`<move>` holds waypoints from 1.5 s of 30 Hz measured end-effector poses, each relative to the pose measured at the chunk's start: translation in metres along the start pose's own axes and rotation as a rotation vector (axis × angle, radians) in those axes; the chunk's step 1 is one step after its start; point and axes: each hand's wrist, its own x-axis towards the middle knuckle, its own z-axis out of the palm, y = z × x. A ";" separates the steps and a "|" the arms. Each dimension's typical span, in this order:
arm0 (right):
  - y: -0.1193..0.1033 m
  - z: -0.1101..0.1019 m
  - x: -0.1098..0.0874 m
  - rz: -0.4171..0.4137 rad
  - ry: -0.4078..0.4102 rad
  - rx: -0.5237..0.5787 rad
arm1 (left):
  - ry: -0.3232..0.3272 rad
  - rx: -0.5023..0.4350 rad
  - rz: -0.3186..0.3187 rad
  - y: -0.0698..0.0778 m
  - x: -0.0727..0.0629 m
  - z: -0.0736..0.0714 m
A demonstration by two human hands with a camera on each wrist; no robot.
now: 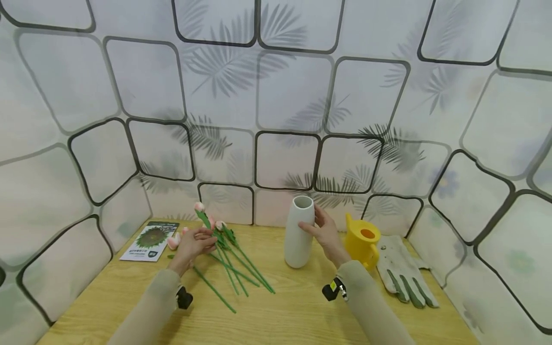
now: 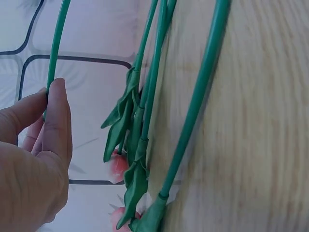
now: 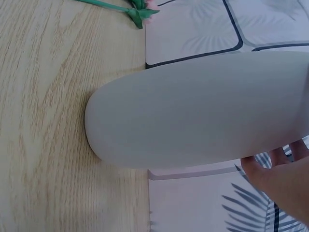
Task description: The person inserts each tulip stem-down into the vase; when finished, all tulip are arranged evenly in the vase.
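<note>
My left hand pinches the green stem of an artificial tulip between thumb and fingers. That tulip's pale pink bloom stands above the hand in the head view. Several more pink tulips lie on the table beside and under the hand, their green stems pointing toward the front right. My right hand grips the upper part of a tall white vase from its right side. The vase stands upright on the table, its round mouth open at the top. In the right wrist view, only part of the hand shows past the vase.
A seed packet with a sunflower picture lies at the back left. Right of the vase stands a yellow watering can, with a grey-and-green work glove next to it. Patterned fabric walls border the wooden table.
</note>
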 end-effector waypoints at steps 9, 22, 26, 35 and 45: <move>-0.002 0.001 0.003 0.000 0.004 -0.016 | 0.007 -0.039 -0.003 0.011 0.001 0.007; -0.002 0.003 0.002 0.013 0.027 -0.069 | -0.058 -0.047 0.083 0.035 0.002 0.026; -0.001 0.003 0.001 0.007 0.033 -0.084 | -0.066 -0.075 0.107 0.041 0.003 0.034; 0.001 0.002 0.002 -0.009 0.018 -0.076 | -0.084 -0.115 0.155 0.060 0.007 0.049; -0.001 0.002 0.002 0.014 -0.005 -0.062 | -0.116 -0.119 0.215 0.088 0.011 0.072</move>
